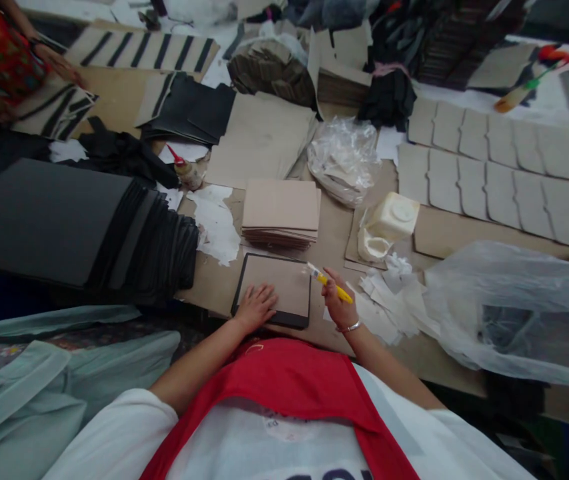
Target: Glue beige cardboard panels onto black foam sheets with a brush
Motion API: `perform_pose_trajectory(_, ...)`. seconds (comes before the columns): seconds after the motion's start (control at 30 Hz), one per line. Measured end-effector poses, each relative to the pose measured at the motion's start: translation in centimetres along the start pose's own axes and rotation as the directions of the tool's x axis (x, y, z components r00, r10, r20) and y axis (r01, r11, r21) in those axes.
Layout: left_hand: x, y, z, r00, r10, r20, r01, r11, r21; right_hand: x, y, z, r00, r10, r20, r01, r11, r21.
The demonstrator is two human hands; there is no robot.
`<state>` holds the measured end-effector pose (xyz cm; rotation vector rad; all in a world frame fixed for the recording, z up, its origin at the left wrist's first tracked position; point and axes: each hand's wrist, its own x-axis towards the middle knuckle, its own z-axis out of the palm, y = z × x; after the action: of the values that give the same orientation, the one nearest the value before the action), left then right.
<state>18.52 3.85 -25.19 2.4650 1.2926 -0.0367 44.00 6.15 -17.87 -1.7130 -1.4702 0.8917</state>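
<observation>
Pressing beige board (291,283) flat under open left hand (259,307); gripping yellow brush (343,294) in right hand (337,305), bristles near board's edge. Calls for steady pressure.

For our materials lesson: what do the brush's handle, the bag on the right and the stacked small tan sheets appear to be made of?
Brush handle: probably plastic, solid bright yellow.
Bag: thin plastic film, cloudy and see-through.
Tan sheets: likely cardboard, matt, flat.
</observation>
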Motion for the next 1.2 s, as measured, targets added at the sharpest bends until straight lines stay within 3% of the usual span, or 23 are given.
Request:
perform_pose_trajectory(0.1, 0.1, -0.1, 0.4, 0.999, -0.010, -0.041, 0.008, 1.000, -0.028, 2.6, -2.2, 2.6, 0.982, 0.139, 0.132, -0.164, 0.964, 0.210)
perform_pose_trajectory(0.2, 0.0, -0.3, 0.6, 0.997, -0.011, -0.071, 0.008, 0.999, -0.050, 5.1, -3.9, 6.9, 0.950, 0.194, 0.247, -0.267, 0.911, 0.314)
perform_pose_trajectory(0.33, 0.1, -0.4, 1.0, 0.996, -0.008, -0.085, 0.002, 0.998, -0.068, 6.9, -5.0, 12.1, 0.931, 0.197, 0.308, -0.287, 0.916, 0.281)
perform_pose_trajectory(0.43, 0.1, -0.5, 1.1, 0.996, -0.006, -0.085, 0.000, 0.997, -0.074, 7.2, -4.5, 13.3, 0.927, 0.227, 0.300, -0.300, 0.927, 0.226)
perform_pose_trajectory(0.53, 0.0, -0.5, 1.1, 0.997, -0.011, -0.079, 0.005, 0.997, -0.081, 6.9, -2.7, 11.4, 0.935, 0.236, 0.263, -0.286, 0.943, 0.170)
perform_pose_trajectory(0.67, -0.1, -0.5, 1.2, 0.997, -0.022, -0.074, 0.017, 0.997, -0.076, 6.0, 0.2, 6.4, 0.938, 0.294, 0.182, -0.312, 0.946, 0.084)
perform_pose_trajectory(0.8, -0.1, -0.5, 1.2, 0.997, -0.019, -0.079, 0.014, 0.998, -0.065, 4.7, 1.0, 3.0, 0.938, 0.324, 0.121, -0.331, 0.942, 0.044)
perform_pose_trajectory(1.07, 0.1, 0.1, 0.2, 0.999, -0.036, -0.019, 0.035, 0.999, -0.011, -0.2, 0.9, -0.8, 0.964, 0.257, 0.066, -0.265, 0.945, 0.190)
perform_pose_trajectory(1.13, 0.3, 0.3, 0.0, 0.999, -0.037, -0.009, 0.037, 0.999, 0.002, -0.7, 1.2, -0.5, 0.962, 0.266, 0.064, -0.274, 0.935, 0.224)
perform_pose_trajectory(1.2, 0.5, 0.6, -0.2, 0.999, -0.040, 0.000, 0.040, 0.999, 0.011, -0.1, 1.0, 1.1, 0.956, 0.287, 0.063, -0.293, 0.911, 0.289)
